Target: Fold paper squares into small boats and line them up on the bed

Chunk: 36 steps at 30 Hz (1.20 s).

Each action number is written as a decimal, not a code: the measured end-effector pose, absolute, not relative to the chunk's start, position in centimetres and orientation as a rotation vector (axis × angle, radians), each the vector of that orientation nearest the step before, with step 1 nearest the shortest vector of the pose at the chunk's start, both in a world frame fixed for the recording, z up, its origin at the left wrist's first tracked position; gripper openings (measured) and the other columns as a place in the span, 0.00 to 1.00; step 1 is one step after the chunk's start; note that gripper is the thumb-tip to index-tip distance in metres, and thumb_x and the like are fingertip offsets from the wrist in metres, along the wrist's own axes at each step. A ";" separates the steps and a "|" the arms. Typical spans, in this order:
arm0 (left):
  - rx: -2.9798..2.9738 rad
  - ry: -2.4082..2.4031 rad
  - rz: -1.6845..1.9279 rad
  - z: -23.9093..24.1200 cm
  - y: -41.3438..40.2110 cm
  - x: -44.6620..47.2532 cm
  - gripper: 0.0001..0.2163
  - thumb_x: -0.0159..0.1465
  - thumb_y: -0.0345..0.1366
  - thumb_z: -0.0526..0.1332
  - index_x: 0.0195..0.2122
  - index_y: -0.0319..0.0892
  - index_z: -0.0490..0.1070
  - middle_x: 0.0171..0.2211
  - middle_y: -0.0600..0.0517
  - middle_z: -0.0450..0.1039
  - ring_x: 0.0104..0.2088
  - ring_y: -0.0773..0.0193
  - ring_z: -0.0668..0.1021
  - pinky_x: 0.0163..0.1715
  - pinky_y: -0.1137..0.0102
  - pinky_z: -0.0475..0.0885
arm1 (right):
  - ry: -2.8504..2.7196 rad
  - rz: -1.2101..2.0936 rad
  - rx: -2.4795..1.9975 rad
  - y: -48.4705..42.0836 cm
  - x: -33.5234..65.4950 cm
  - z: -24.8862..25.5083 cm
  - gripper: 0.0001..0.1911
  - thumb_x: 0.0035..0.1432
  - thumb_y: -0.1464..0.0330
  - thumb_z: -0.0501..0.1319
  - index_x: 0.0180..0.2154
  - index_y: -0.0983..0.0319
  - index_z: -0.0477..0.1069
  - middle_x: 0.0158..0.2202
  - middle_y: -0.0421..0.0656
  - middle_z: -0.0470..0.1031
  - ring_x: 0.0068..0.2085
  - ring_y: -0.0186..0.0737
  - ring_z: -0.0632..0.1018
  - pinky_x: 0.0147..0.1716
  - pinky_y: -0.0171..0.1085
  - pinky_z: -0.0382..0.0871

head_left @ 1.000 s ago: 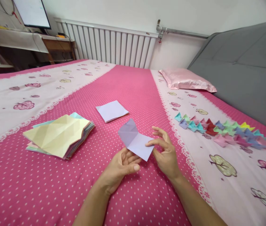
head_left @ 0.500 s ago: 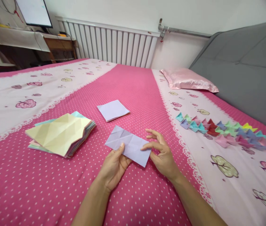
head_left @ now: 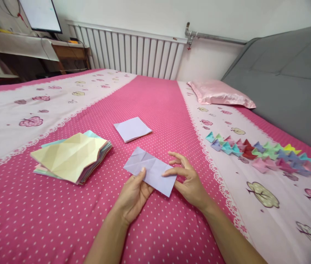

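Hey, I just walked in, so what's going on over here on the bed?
A person holds a creased lilac paper above the pink bedspread, left hand with its thumb on top, right hand at the other end. Beyond lies a square lilac stack; to the left, a pile of creased sheets; to the right, many small folded paper shapes.

From my head, one camera is looking forward and down, taking in my bare left hand [head_left: 133, 198] close at seven o'clock and bare right hand [head_left: 191, 185] at five, while facing the long, white, ribbed metal radiator [head_left: 130, 53] farther off towards eleven.
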State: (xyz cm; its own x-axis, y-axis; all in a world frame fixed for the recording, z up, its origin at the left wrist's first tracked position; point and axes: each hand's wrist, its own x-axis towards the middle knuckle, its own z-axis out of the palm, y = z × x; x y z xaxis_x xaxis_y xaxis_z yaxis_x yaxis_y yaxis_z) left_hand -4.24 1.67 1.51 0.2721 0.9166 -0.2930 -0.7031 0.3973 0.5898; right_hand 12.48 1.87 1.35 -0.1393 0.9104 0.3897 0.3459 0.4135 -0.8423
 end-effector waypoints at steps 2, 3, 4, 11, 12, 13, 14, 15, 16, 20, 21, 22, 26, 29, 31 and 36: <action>0.379 0.650 1.115 1.6 1.6 -4.2 0.15 0.61 0.31 0.56 0.50 0.36 0.63 0.46 0.43 0.72 0.45 0.58 0.75 0.48 0.64 0.70 | -1.691 0.734 -1.109 1.8 12.5 1.4 0.09 0.48 0.73 0.62 0.31 0.53 0.76 0.56 0.40 0.58 0.48 0.43 0.67 0.47 0.47 0.65; 0.379 0.645 1.108 1.6 1.6 -4.3 0.15 0.61 0.32 0.55 0.50 0.36 0.63 0.46 0.43 0.72 0.45 0.58 0.75 0.48 0.64 0.70 | -1.693 0.739 -1.109 1.8 12.5 1.4 0.09 0.48 0.73 0.63 0.31 0.53 0.76 0.56 0.40 0.58 0.48 0.43 0.67 0.47 0.48 0.65; 0.380 0.640 1.099 1.7 1.6 -4.3 0.15 0.61 0.32 0.55 0.50 0.36 0.63 0.46 0.43 0.72 0.46 0.58 0.75 0.48 0.64 0.69 | -1.700 0.745 -1.107 1.8 12.5 1.5 0.09 0.47 0.72 0.64 0.32 0.52 0.76 0.56 0.40 0.57 0.48 0.43 0.67 0.47 0.48 0.65; 0.409 0.606 1.052 1.8 1.5 -4.3 0.17 0.62 0.34 0.55 0.51 0.35 0.63 0.47 0.41 0.71 0.49 0.55 0.72 0.50 0.62 0.67 | -1.780 0.777 -1.081 1.6 12.5 1.5 0.10 0.47 0.71 0.64 0.33 0.50 0.77 0.59 0.38 0.54 0.52 0.47 0.64 0.49 0.50 0.62; 0.410 0.604 1.053 1.8 1.5 -4.3 0.17 0.62 0.34 0.55 0.51 0.34 0.63 0.47 0.41 0.71 0.49 0.55 0.72 0.50 0.62 0.67 | -1.777 0.788 -1.086 1.7 12.5 1.5 0.10 0.47 0.70 0.65 0.33 0.50 0.77 0.60 0.38 0.54 0.52 0.47 0.64 0.50 0.51 0.61; 0.410 0.603 1.052 1.7 1.5 -4.3 0.16 0.62 0.34 0.55 0.51 0.34 0.64 0.47 0.40 0.71 0.49 0.55 0.72 0.51 0.62 0.67 | -1.770 0.801 -1.092 1.7 12.5 1.5 0.10 0.46 0.70 0.65 0.33 0.50 0.77 0.59 0.38 0.55 0.52 0.47 0.64 0.50 0.51 0.61; 0.409 0.603 1.052 1.7 1.5 -4.3 0.16 0.62 0.34 0.55 0.50 0.34 0.64 0.47 0.40 0.71 0.48 0.55 0.73 0.51 0.62 0.67 | -1.759 0.813 -1.097 1.7 12.5 1.4 0.10 0.46 0.69 0.66 0.33 0.50 0.77 0.59 0.39 0.55 0.52 0.46 0.65 0.50 0.50 0.61; 0.406 0.602 1.051 1.7 1.5 -4.3 0.16 0.62 0.33 0.54 0.50 0.34 0.64 0.47 0.40 0.71 0.48 0.55 0.73 0.51 0.62 0.67 | -1.746 0.825 -1.101 1.8 12.5 1.4 0.10 0.46 0.69 0.65 0.33 0.51 0.77 0.59 0.39 0.56 0.51 0.46 0.65 0.50 0.50 0.62; 0.402 0.598 1.051 1.8 1.4 -4.3 0.16 0.62 0.33 0.54 0.50 0.33 0.64 0.47 0.40 0.71 0.48 0.55 0.72 0.51 0.62 0.67 | -1.732 0.834 -1.104 1.8 12.5 1.3 0.09 0.47 0.68 0.65 0.33 0.51 0.77 0.58 0.40 0.56 0.51 0.45 0.65 0.50 0.49 0.62; 0.394 0.550 1.040 1.8 1.4 -4.3 0.17 0.63 0.34 0.53 0.52 0.34 0.62 0.49 0.40 0.69 0.50 0.55 0.71 0.52 0.61 0.66 | -1.677 0.834 -1.122 2.0 12.6 1.2 0.05 0.49 0.65 0.64 0.32 0.53 0.77 0.55 0.42 0.61 0.48 0.43 0.68 0.48 0.46 0.64; 0.395 0.543 1.037 1.8 1.4 -4.2 0.17 0.63 0.34 0.53 0.52 0.35 0.62 0.49 0.41 0.69 0.50 0.55 0.71 0.52 0.61 0.65 | -1.668 0.834 -1.128 2.0 12.5 1.2 0.05 0.49 0.64 0.64 0.31 0.54 0.77 0.54 0.42 0.62 0.47 0.42 0.68 0.48 0.46 0.64; 0.397 0.539 1.037 1.8 1.4 -4.2 0.17 0.63 0.34 0.53 0.52 0.35 0.62 0.49 0.41 0.69 0.50 0.55 0.71 0.52 0.61 0.65 | -1.661 0.837 -1.130 2.0 12.5 1.2 0.06 0.49 0.63 0.64 0.31 0.54 0.77 0.54 0.43 0.63 0.46 0.42 0.69 0.48 0.46 0.64; 0.408 0.548 1.041 1.7 1.4 -4.3 0.17 0.62 0.34 0.54 0.52 0.36 0.62 0.49 0.41 0.70 0.48 0.57 0.73 0.51 0.62 0.66 | -1.650 0.860 -1.122 2.0 12.4 1.3 0.08 0.48 0.61 0.64 0.31 0.56 0.77 0.52 0.44 0.65 0.44 0.43 0.71 0.48 0.47 0.63; 0.425 0.577 1.039 1.7 1.3 -4.3 0.17 0.61 0.33 0.55 0.51 0.36 0.64 0.47 0.42 0.71 0.47 0.56 0.73 0.50 0.62 0.67 | -1.657 0.904 -1.061 1.8 12.6 1.5 0.12 0.48 0.57 0.63 0.30 0.57 0.77 0.51 0.45 0.65 0.47 0.46 0.70 0.49 0.48 0.62; 0.438 0.617 1.021 1.7 1.3 -4.3 0.16 0.60 0.32 0.57 0.50 0.35 0.65 0.46 0.42 0.72 0.47 0.56 0.74 0.49 0.63 0.68 | -1.617 0.969 -0.996 1.7 12.8 1.6 0.15 0.51 0.54 0.59 0.29 0.59 0.76 0.50 0.47 0.67 0.49 0.48 0.69 0.49 0.47 0.61; 0.484 0.685 0.945 1.5 1.0 -4.3 0.13 0.59 0.30 0.58 0.46 0.34 0.69 0.43 0.42 0.74 0.44 0.57 0.75 0.48 0.65 0.68 | -1.339 1.202 -0.981 1.5 12.7 1.8 0.15 0.49 0.62 0.64 0.40 0.57 0.68 0.42 0.44 0.72 0.38 0.39 0.73 0.38 0.38 0.67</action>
